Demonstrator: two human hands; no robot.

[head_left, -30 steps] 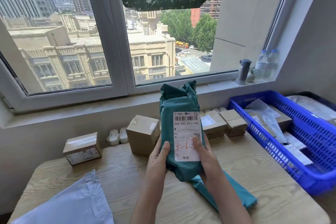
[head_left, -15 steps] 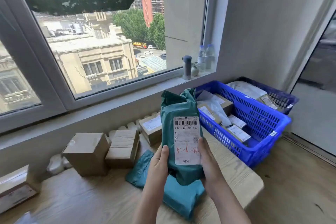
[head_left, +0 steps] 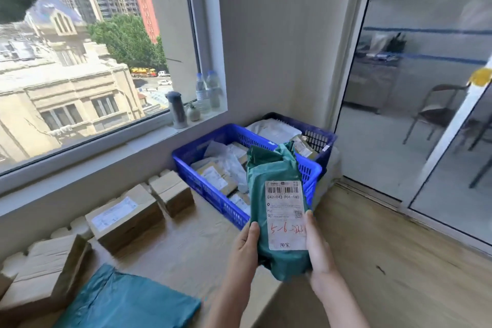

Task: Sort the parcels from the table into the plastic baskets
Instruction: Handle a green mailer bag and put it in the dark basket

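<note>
The green parcel (head_left: pixel 269 173) is seen in the head view held upright just in front of the blue basket (head_left: pixel 186 165), covering its near right corner. It is a crumpled teal-green plastic mailer, bunched at the top, with a white label (head_left: pixel 285 216) bearing a barcode, the number 042-042-P01-140 and red handwriting. Its lower half is clasped between the left hand (head_left: pixel 243 245) and the right hand (head_left: pixel 318 245), thumbs laid on the front, the other fingers hidden behind. Cardboard boxes (head_left: pixel 127 218) are seen left of the basket.
</note>
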